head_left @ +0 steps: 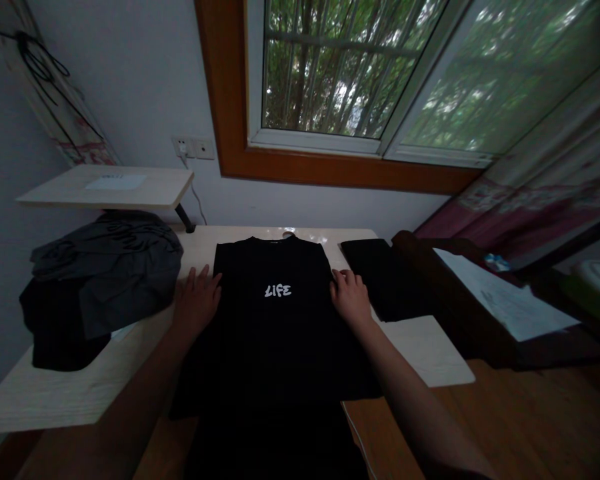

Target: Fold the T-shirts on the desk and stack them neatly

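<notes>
Left hand [198, 300], loosely spread, and right hand [351, 299], grip unclear, touch the shirt's edges, mid-frame; uneven tugging could skew the shirt [275, 340].

Shirt [280, 347] on the bench [35, 403], clothes to both sides.
The shirt lies between the left hand [196, 300] and right hand [351, 298]. Left, a clothes pile [115, 267] sits below a raised shelf [155, 180] bearing a paper sheet [116, 183]; right, another cloth [375, 273]; behind the bench, a window [345, 73].
</notes>
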Demonstrator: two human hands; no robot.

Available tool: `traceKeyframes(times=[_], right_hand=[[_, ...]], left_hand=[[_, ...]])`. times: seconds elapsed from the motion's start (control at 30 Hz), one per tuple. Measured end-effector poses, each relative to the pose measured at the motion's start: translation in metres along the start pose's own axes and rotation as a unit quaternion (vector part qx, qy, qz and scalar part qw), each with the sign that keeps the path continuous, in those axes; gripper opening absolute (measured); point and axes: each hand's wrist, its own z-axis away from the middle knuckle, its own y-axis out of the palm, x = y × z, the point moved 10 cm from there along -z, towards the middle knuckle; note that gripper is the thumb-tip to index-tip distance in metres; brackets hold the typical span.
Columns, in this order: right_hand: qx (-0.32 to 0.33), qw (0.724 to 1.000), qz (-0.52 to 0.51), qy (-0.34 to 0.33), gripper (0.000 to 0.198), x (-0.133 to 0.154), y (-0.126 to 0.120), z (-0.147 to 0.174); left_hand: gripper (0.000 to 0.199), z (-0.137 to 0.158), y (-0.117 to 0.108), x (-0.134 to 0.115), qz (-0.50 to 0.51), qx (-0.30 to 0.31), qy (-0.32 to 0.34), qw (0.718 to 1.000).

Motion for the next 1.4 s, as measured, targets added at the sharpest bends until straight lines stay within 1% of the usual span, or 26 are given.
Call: traceKeyframes(times=[0.07, 0.17, 0.23, 0.37, 0.6, 0.77, 0.93, 1.17, 1.3, 1.4], right_hand=[[0.007, 0.999, -0.021, -0.036, 0.041, 0.013, 0.004, -0.011], [0.023, 0.996, -0.047, -0.07, 0.042, 0.029, 0.015, -0.026], [0.03, 0.996, -0.055, -0.066, 0.044, 0.033, 0.023, -0.036], [0.026, 0.997, -0.057, -0.046, 0.046, 0.032, 0.033, -0.049], [0.029, 0.998, -0.047, -0.028, 0.046, 0.026, 0.04, -0.066], [0.028, 0.998, -0.051, -0.02, 0.046, 0.025, 0.042, -0.077], [0.017, 0.998, -0.064, -0.014, 0.046, 0.024, 0.043, -0.078], [0.018, 0.997, -0.077, -0.006, 0.045, 0.022, 0.04, -0.074], [0.013, 0.996, -0.081, 0.026, 0.046, 0.013, 0.031, -0.066], [0.015, 0.995, -0.078, 0.062, 0.047, -0.001, 0.024, -0.052]], left_hand=[[0.047, -0.011, 0.003, -0.008, 0.01, 0.005, 0.013, 1.0], [0.049, -0.024, 0.017, -0.023, 0.021, 0.039, 0.02, 0.999], [0.051, -0.033, 0.026, -0.027, 0.019, 0.061, 0.005, 0.998], [0.052, -0.049, 0.037, -0.025, 0.017, 0.084, -0.017, 0.996], [0.051, -0.075, 0.041, -0.016, 0.024, 0.064, 0.011, 0.998], [0.05, -0.09, 0.05, -0.01, 0.029, 0.073, 0.008, 0.997], [0.05, -0.101, 0.052, -0.009, 0.034, 0.052, 0.019, 0.998], [0.051, -0.11, 0.062, -0.003, 0.059, 0.071, 0.011, 0.996], [0.055, -0.109, 0.063, 0.005, 0.106, 0.077, 0.014, 0.991], [0.059, -0.1, 0.057, 0.008, 0.133, 0.064, 0.045, 0.988]])
